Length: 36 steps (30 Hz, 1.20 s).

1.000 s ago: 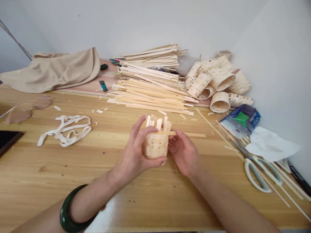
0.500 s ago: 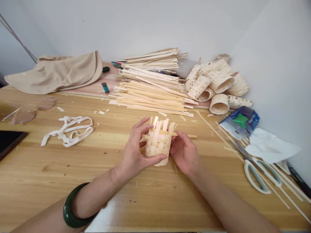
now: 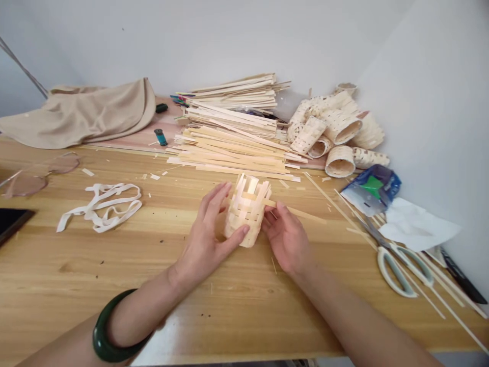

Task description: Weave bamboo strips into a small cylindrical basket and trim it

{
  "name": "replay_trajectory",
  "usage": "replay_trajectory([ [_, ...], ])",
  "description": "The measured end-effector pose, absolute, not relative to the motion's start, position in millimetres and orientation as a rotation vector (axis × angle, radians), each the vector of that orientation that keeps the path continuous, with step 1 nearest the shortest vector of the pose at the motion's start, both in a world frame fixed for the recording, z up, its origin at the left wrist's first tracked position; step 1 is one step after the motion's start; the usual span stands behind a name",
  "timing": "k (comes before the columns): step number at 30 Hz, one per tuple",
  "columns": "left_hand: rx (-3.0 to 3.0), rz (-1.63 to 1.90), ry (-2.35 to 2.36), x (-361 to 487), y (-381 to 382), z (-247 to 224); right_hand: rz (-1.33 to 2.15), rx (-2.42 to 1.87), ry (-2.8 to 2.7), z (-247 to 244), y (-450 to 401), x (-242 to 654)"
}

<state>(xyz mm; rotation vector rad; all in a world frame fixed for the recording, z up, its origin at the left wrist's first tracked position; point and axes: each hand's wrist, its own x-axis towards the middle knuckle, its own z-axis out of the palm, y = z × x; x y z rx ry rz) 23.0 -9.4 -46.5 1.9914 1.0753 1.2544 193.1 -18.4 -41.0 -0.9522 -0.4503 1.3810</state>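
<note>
On the surface (image 3: 244,316), strip bundles (image 3: 233,150) line the back edge, woven tubes (image 3: 340,125) the back right corner, scissors (image 3: 389,246) near the right edge. Midway across, the left hand (image 3: 204,234) grasps a tilted basket (image 3: 244,211), the right hand (image 3: 286,237) its protruding strip (image 3: 305,214).

We have basket (image 3: 250,216) between left hand (image 3: 206,227) and right hand (image 3: 288,237). Behind it, strips (image 3: 237,148); tubes (image 3: 310,135) right of those. Right on worktop (image 3: 229,316), back to front: packet (image 3: 362,196), paper (image 3: 420,227), scissors (image 3: 384,242). Left: ribbon (image 3: 90,208), glasses (image 3: 26,184) behind-left, cloth (image 3: 91,114) farther back, spool (image 3: 161,137) between cloth and strips.
</note>
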Motion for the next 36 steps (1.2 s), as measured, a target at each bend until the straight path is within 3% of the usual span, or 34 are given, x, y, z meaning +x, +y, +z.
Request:
replay_trajectory([
  [8,2.136,1.278,1.115,31,-21,-44,1.059,-1.052,-0.921,-46,-37,186],
  [24,1.5,1.274,0.994,35,-16,-39,0.778,-1.023,-1.212,-42,-44,180],
  [36,1.034,1.011,0.934,36,-11,-35,0.598,-1.142,-1.446,-37,-41,189],
])
